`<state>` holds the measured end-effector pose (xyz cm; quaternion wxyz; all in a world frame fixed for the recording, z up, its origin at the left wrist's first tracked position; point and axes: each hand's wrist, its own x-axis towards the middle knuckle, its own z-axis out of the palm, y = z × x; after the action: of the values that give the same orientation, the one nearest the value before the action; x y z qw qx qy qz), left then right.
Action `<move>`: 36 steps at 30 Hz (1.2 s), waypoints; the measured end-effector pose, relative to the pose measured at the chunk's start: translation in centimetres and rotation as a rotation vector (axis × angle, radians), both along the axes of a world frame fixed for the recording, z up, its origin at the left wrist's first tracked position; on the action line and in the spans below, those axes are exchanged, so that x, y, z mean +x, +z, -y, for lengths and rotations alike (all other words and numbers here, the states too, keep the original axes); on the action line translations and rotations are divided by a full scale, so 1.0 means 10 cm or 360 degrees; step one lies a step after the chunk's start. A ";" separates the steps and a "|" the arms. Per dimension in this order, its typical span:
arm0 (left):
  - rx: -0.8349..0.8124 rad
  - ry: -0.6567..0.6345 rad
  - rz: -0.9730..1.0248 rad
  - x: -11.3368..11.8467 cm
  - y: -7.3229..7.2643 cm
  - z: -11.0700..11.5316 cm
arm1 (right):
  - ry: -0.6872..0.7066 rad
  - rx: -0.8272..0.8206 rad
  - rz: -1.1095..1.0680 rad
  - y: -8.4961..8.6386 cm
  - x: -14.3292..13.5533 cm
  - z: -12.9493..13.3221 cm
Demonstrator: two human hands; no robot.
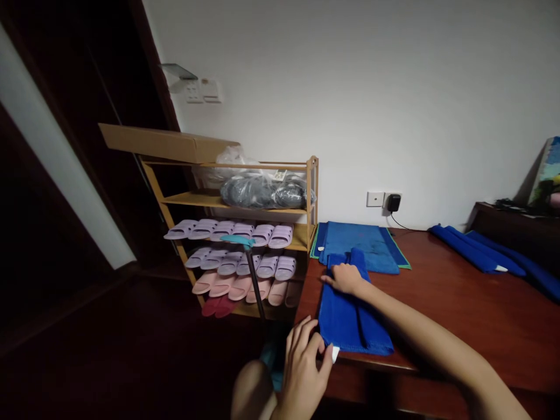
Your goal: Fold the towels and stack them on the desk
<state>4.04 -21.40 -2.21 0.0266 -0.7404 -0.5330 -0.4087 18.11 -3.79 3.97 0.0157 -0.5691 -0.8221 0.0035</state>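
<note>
A bright blue towel (339,324) lies folded lengthwise at the left front corner of the wooden table, its near edge close to the table's front edge. My left hand (304,361) is at its near left corner, thumb and forefinger closed on the cloth beside a small white tag (335,353). Farther up the same towel rests my right hand (345,278), its fingers curled down on the cloth and partly hidden by the back of the hand. Behind it, flat blue cloths (356,242), one edged in green, are stacked against the wall.
More folded blue towels (476,251) lie at the table's (441,315) right. Left of the table stands a wooden rack (312,198) with rows of slippers (240,262), a plastic-wrapped bundle (262,189) and a cardboard box (170,143). A dark pole (254,280) stands before it. A black adapter (394,202) is plugged in.
</note>
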 end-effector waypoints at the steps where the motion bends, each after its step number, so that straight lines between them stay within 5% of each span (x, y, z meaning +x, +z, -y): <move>1: -0.0006 0.0005 0.0007 0.00 0.02 0.00 | 0.0011 -0.0017 0.0002 -0.03 -0.02 0.08; 13: -0.0037 0.0026 -0.0104 0.03 0.15 -0.14 | -0.0024 -0.0045 -0.0054 0.11 0.06 0.30; 21: -0.0126 -0.0004 -0.0192 0.02 0.19 -0.12 | 0.0251 -0.0282 -0.0068 0.08 -0.08 0.68; 28: -0.0064 -0.0141 -0.0129 0.04 0.21 -0.10 | 0.0255 -0.0321 -0.0171 0.16 -0.05 0.74; 36: -0.0073 -0.0257 -0.0197 0.05 0.12 -0.07 | 0.0561 -0.0573 -0.0419 0.15 0.17 0.72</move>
<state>4.53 -20.68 -0.99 0.0093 -0.8052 -0.4782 -0.3507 19.83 -11.02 5.44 0.0202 -0.4055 -0.8854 0.2261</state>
